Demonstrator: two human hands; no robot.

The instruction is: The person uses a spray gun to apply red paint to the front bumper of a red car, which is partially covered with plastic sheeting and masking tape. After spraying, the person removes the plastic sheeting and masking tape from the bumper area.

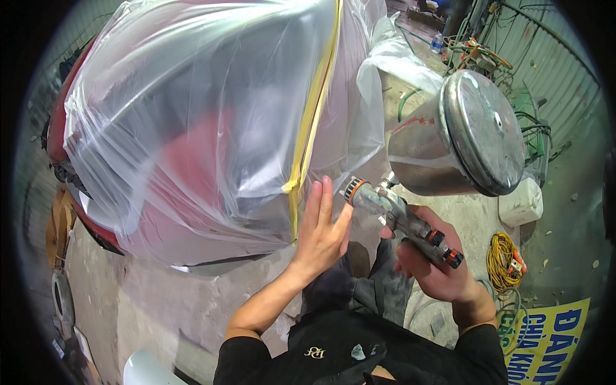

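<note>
A metal spray gun (403,217) with a dented, paint-stained cup (418,146) on top is gripped in my right hand (443,273). The gun's front points up and to the left, and its black and red knobs stick out toward my right wrist. My left hand (324,234) is open, its fingers stretched out beside the orange-ringed nozzle (352,188). One fingertip is at the nozzle's edge; whether it touches cannot be made out. Beyond my hands stands a red car wrapped in clear plastic sheeting (186,128), with yellow masking tape (303,157) running down it.
On the right floor lie a coiled yellow cord (505,262), a white jug (521,202) and a yellow sign (552,340). Hoses and tools (478,58) crowd the back right by a corrugated metal wall (545,48). A white curved panel (146,369) is at the lower left.
</note>
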